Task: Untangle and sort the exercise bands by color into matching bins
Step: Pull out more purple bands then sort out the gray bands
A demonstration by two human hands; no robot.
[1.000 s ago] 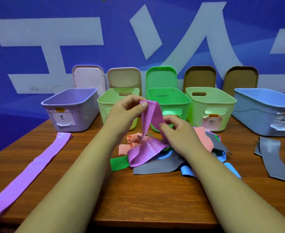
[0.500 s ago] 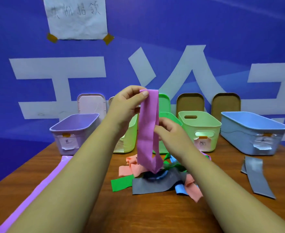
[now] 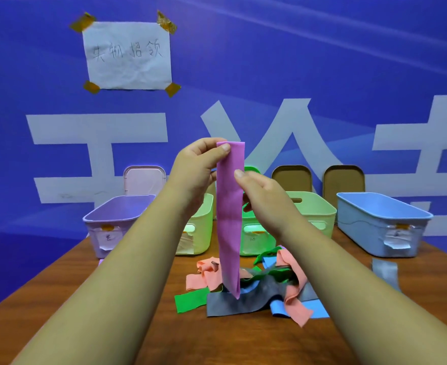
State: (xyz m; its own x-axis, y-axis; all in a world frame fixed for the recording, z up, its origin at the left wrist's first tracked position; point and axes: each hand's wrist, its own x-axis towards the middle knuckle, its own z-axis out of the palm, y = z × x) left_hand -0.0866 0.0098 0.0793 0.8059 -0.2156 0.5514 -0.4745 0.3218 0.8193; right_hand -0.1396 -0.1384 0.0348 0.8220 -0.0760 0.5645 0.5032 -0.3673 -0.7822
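Purple band (image 3: 229, 219) vertical, tip down, left hand (image 3: 196, 175) pinching its top, right hand (image 3: 263, 197) pinching just below.

Purple band (image 3: 229, 219): flat strip, hanging upright; top end pinched by the left hand (image 3: 196, 172); right edge pinched lower down by the right hand (image 3: 262, 196); lower tip reaches the pile (image 3: 254, 293).

Pile: tangled on the table in front of the bins; contains a grey band (image 3: 241, 302), green band (image 3: 190, 300), salmon bands (image 3: 293, 291) and blue band (image 3: 280, 308).

Second grey band (image 3: 384, 272): lies flat, apart to the right of the pile.

Bins: open, in a row, paper labels on the fronts; purple bin (image 3: 117, 219), pale green bin (image 3: 201, 233), green bin (image 3: 254, 238), second pale green bin (image 3: 319, 214), blue bin (image 3: 380, 227).
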